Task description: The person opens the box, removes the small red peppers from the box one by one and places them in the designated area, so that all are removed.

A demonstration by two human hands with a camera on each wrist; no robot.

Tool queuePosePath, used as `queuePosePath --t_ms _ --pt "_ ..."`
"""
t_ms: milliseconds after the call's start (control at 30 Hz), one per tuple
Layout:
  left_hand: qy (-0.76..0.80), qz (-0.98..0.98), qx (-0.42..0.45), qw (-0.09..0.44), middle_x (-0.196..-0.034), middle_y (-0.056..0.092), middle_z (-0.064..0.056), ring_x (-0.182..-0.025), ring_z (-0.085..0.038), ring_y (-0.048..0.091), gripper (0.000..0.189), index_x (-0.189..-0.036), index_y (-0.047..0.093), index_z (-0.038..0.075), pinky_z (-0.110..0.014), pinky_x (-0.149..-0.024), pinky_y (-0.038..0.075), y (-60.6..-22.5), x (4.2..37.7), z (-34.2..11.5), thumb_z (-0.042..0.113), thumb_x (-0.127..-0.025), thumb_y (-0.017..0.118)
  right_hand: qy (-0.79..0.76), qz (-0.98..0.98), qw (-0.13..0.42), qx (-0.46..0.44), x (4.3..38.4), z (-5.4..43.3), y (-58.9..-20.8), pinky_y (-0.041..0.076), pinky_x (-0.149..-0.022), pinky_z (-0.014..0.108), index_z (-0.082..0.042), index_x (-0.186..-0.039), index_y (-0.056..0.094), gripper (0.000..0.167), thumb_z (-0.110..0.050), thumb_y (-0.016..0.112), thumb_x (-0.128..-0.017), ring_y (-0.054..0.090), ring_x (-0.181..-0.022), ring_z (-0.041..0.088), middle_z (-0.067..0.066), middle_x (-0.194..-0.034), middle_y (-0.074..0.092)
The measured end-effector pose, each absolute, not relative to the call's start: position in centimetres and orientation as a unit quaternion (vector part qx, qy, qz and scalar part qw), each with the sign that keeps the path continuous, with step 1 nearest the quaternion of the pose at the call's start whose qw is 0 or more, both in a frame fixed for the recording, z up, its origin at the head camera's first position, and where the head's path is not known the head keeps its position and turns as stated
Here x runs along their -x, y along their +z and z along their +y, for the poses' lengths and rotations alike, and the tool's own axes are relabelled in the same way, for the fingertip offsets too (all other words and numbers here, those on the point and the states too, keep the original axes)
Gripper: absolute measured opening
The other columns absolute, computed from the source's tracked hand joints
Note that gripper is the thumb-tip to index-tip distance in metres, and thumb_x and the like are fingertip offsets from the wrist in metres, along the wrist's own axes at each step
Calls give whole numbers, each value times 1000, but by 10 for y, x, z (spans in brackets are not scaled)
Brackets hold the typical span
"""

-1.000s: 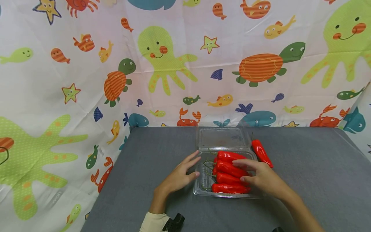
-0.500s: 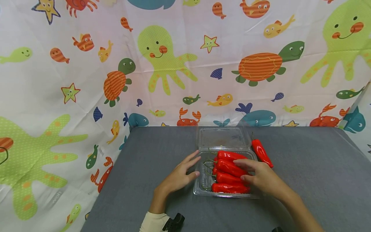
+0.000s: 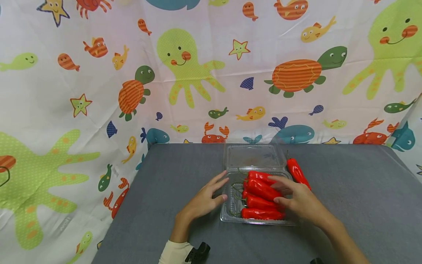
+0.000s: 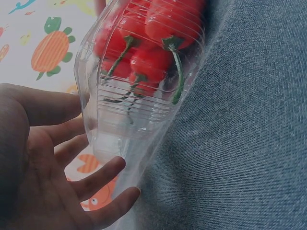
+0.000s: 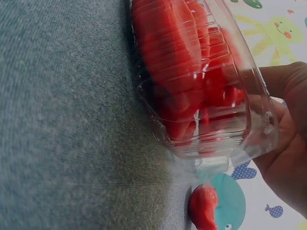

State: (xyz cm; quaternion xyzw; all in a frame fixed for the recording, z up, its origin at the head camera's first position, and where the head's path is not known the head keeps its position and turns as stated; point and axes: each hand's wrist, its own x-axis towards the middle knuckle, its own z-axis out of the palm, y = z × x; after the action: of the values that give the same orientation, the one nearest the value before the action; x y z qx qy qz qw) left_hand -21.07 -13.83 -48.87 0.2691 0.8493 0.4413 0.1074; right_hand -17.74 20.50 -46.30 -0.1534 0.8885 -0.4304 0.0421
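Note:
A clear plastic clamshell box [image 3: 225, 217] holds several glossy red chili peppers [image 3: 262, 213] with green stems pointing left. My left hand [image 3: 202, 201] stands at the box's left side, fingers spread; in the left wrist view its fingertips are right at the clear wall. From the right, my right hand [image 3: 301, 201] reaches over the rim and holds the tip end of an upper red chili pepper [image 3: 261, 188] between thumb and fingers. The right wrist view shows that thumb reaching inside the wall, its tip partly hidden by peppers and plastic.
The box's hinged lid [image 3: 254, 157] lies folded back toward the rear edge. One loose red chili pepper [image 3: 298, 172] lies right of the box on the grey tablecloth [image 3: 356, 190]. Behind hangs a white curtain [image 3: 211, 73] printed with sea animals.
The upper chili pepper has tilted, its stem end rising slightly toward the back. My right hand's fingers have shifted a little back and right. The left hand has not moved.

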Motion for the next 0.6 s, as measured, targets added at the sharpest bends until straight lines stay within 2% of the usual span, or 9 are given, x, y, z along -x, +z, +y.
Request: queuePosePath --t_ms 233,467,600 --pt "443 847 -274 108 -176 23 5 -162 -25 24 63 -163 42 6 -64 -126 24 -489 211 -139 23 -106 62 -437 886 17 152 176 209 -461 65 -75 33 -15 -150 59 68 -16 87 -88 74 -106 33 17 -125 74" --pt "441 849 -272 107 -177 23 5 -162 -25 23 63 -163 41 8 -64 -126 24 -489 210 -139 24 -106 62 -438 886 0 149 175 211 -458 60 -78 24 -14 -149 60 67 -22 87 -88 73 -106 28 13 -123 75" --pt "440 848 -273 107 -177 23 6 -162 -25 23 63 -163 41 8 -64 -126 24 -489 210 -139 24 -106 62 -457 877 3 149 172 214 -456 60 -79 24 -14 -149 61 66 -24 87 -89 72 -107 28 12 -125 75"
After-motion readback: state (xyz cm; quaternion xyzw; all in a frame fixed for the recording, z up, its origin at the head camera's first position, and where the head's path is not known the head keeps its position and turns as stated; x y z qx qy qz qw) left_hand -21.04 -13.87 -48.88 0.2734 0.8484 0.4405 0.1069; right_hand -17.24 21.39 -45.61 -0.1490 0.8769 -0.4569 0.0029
